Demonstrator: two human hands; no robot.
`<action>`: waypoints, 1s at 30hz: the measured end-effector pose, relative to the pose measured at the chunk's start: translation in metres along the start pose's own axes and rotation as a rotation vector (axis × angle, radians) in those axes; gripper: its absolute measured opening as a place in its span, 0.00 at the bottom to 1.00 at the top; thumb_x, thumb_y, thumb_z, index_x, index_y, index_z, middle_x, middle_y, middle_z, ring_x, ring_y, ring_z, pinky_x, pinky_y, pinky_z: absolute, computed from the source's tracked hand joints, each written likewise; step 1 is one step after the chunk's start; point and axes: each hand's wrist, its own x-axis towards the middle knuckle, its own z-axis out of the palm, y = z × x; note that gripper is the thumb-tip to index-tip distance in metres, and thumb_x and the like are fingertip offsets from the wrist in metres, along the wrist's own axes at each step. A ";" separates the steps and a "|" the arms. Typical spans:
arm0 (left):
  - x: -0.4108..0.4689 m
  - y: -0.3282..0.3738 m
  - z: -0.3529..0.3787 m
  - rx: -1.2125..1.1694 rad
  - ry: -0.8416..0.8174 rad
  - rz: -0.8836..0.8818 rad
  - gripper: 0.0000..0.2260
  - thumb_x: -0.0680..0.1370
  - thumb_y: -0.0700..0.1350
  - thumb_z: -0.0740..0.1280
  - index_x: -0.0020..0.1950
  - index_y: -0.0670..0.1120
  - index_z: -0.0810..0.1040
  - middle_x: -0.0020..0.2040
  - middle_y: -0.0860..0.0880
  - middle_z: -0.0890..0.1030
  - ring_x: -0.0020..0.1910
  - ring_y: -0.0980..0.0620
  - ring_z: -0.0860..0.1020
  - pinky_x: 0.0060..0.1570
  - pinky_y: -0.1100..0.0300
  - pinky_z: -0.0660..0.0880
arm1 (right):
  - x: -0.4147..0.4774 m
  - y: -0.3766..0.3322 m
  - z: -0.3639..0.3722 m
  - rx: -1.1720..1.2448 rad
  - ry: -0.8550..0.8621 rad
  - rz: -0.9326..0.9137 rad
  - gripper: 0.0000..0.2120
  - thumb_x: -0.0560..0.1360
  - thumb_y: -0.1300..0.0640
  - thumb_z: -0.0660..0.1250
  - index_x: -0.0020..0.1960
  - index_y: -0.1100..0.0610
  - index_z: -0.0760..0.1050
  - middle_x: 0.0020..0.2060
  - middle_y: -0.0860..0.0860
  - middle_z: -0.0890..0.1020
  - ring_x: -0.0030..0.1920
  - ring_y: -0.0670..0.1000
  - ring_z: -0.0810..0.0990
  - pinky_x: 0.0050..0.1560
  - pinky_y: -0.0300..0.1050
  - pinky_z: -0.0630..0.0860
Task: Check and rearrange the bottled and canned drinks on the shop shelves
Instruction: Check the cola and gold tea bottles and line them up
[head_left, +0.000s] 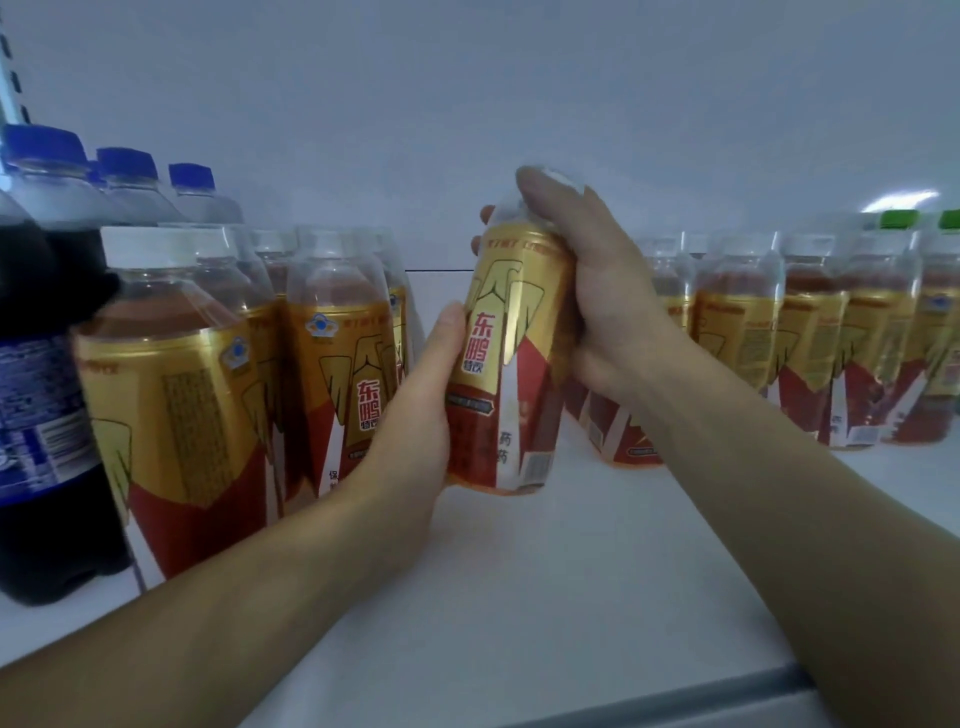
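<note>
**Label check on one drink, mid-shelf, both hands on it**

From the left I counted one dark cola bottle with a blue label (36, 415), at least three clear blue-capped bottles (124, 171) behind it, and four or more white-capped gold-and-red bottles in the left row (171, 415). My left hand (415, 415) gripped the lower body of the clear plastic bottle with a gold-and-red label (498, 374), tilted in the gap. My right hand (587, 291) had its fingers (550, 182) clamped over the cap. I could not tell if its base touched the white shelf (519, 571). The matching right row (810, 338) showed about six, with two green caps (896, 218) behind. I judged the next move was to stand it upright, label forward, beside a row.
</note>
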 end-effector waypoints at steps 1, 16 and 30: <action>0.001 -0.001 -0.002 -0.036 -0.006 -0.047 0.23 0.79 0.64 0.59 0.43 0.52 0.87 0.45 0.48 0.87 0.40 0.49 0.86 0.44 0.51 0.80 | 0.001 0.001 -0.001 0.023 -0.028 0.067 0.28 0.72 0.48 0.72 0.67 0.63 0.74 0.52 0.60 0.78 0.47 0.56 0.80 0.47 0.51 0.80; -0.006 0.003 0.003 -0.010 -0.046 -0.171 0.28 0.78 0.67 0.56 0.46 0.49 0.87 0.44 0.44 0.87 0.38 0.46 0.85 0.34 0.51 0.82 | -0.002 -0.001 0.001 -0.026 0.003 0.043 0.28 0.74 0.49 0.73 0.69 0.61 0.72 0.51 0.57 0.80 0.43 0.52 0.82 0.45 0.49 0.81; -0.003 0.004 0.004 -0.078 -0.023 -0.231 0.30 0.79 0.66 0.57 0.44 0.46 0.88 0.46 0.41 0.86 0.41 0.42 0.85 0.45 0.48 0.82 | -0.003 -0.004 0.001 -0.466 -0.042 -0.117 0.24 0.72 0.42 0.71 0.66 0.41 0.72 0.58 0.49 0.80 0.53 0.50 0.84 0.55 0.50 0.81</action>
